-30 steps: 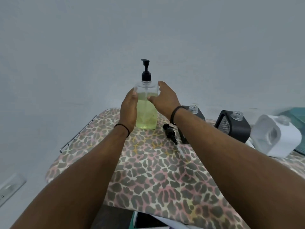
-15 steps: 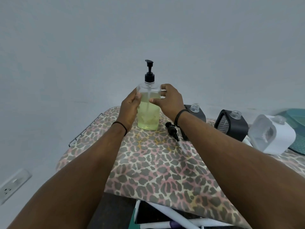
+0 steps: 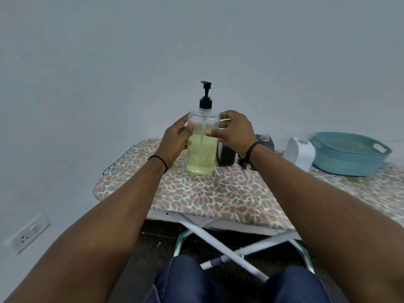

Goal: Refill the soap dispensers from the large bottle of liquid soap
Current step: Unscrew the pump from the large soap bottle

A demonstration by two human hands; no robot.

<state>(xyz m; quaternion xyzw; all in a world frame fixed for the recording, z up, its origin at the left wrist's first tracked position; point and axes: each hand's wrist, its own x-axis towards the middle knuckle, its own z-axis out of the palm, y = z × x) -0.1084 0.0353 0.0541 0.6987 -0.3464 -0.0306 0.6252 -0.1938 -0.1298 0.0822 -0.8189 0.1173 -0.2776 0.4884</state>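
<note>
Two hands on the clear square pump bottle of yellow-green liquid soap (image 3: 202,147): left hand (image 3: 176,141) grips its 9 o'clock side, right hand (image 3: 235,133) pinches the 3 o'clock shoulder. Bottle stands upright on the leopard-print ironing board (image 3: 196,193). At its 3 o'clock: black dispenser (image 3: 226,155), white dispenser (image 3: 300,153), teal plastic basket (image 3: 349,157) furthest out.

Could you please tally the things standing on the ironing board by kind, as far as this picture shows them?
Soap bottle with pump: 1
Black dispensers: 2
White dispenser: 1
Teal basket: 1
Total: 5
</note>
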